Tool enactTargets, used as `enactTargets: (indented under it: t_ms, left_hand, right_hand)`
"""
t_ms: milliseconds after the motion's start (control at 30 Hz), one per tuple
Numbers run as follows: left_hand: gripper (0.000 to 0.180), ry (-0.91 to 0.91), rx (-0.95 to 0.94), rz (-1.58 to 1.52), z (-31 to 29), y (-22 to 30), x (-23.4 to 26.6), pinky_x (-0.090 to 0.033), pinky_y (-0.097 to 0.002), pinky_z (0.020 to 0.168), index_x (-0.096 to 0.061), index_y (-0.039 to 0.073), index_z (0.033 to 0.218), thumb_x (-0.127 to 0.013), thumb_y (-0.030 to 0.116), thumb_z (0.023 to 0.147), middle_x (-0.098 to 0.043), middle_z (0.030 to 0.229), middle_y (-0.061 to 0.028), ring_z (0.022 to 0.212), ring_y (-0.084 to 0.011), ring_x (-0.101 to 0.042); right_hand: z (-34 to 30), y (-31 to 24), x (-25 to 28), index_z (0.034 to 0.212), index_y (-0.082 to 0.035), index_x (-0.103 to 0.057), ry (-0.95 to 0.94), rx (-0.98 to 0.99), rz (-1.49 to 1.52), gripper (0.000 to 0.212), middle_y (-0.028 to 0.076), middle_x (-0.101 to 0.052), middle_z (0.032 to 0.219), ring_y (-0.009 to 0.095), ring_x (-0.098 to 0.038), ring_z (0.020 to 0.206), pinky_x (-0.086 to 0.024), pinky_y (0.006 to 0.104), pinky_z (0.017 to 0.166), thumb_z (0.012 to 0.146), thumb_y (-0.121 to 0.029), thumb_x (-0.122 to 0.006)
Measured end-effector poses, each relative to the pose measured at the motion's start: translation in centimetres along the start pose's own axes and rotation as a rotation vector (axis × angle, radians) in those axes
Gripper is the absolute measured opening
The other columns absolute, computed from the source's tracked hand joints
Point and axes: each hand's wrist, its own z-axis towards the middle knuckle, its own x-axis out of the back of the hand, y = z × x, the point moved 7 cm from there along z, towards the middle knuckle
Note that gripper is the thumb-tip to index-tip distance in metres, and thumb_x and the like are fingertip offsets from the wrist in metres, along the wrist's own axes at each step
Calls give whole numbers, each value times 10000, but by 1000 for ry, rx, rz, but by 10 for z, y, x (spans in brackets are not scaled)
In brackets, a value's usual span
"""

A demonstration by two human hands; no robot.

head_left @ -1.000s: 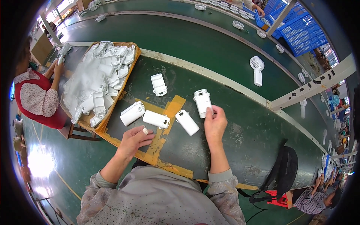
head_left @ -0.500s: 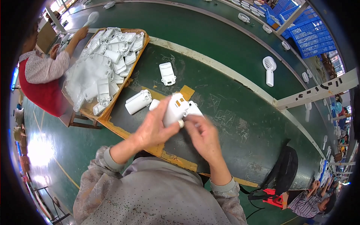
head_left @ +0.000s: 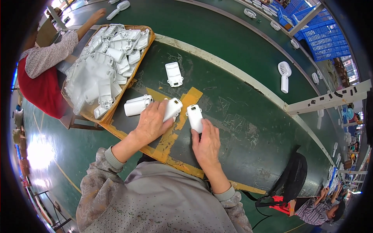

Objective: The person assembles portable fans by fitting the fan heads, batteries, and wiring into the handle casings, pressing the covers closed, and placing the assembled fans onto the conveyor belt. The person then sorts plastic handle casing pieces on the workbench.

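Note:
My left hand [head_left: 152,121] is closed around a white plastic housing [head_left: 173,107], tilted over the yellow tape strips. To its right, my right hand [head_left: 207,145] grips the lower end of a second white housing [head_left: 194,116] between thumb and fingers; that one lies on the dark table. Just left of my left hand rests a pair of white housings [head_left: 136,106], side by side or stacked, partly hidden by the fingers. Farther off, a white open shell [head_left: 174,73] lies alone, with its hollow side up.
A yellow-edged tray [head_left: 130,82] heaped with white shells stands at the left, beside a co-worker in a red vest [head_left: 37,93]. Beyond a pale rail, a green conveyor carries white handheld fans [head_left: 284,75]. A black bag [head_left: 294,173] sits at the table's right, near blue crates [head_left: 324,40].
My hands were together on white parts above the table; they have come apart and down, each with a housing. The co-worker's arm has reached forward and a fan now lies on the belt.

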Motion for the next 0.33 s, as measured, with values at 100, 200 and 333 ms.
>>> enactTargets:
  t_ms: [100, 200, 333]
  left_hand:
    - [584, 152, 99, -26, -4, -2, 0, -497, -418, 716, -455, -44, 1178, -687, 265, 740, -560, 932, -190, 855, -356, -581]
    - [566, 186, 144, -24, -9, 1, -1, -491, -405, 725, -453, -42, 1184, -680, 232, 744, -549, 942, -186, 863, -345, -574]
    - [560, 241, 107, 25, -14, -8, 11, -468, -397, 772, -453, -36, 1186, -686, 200, 735, -538, 971, -180, 909, -334, -551]
  right_hand:
    - [2, -16, -12, 1120, 44, -523, 0, 24, 72, 415, 216, -560, 1139, 365, -549, 945, -449, 414, 840, 768, -120, -670]
    - [4, -32, -27, 1126, 61, -522, -32, 85, 124, 424, 228, -550, 1162, 369, -549, 940, -452, 411, 837, 765, -108, -665]
    - [11, -47, -42, 1152, 75, -508, -92, 170, 205, 452, 236, -531, 1194, 367, -549, 945, -453, 399, 844, 764, -99, -662]
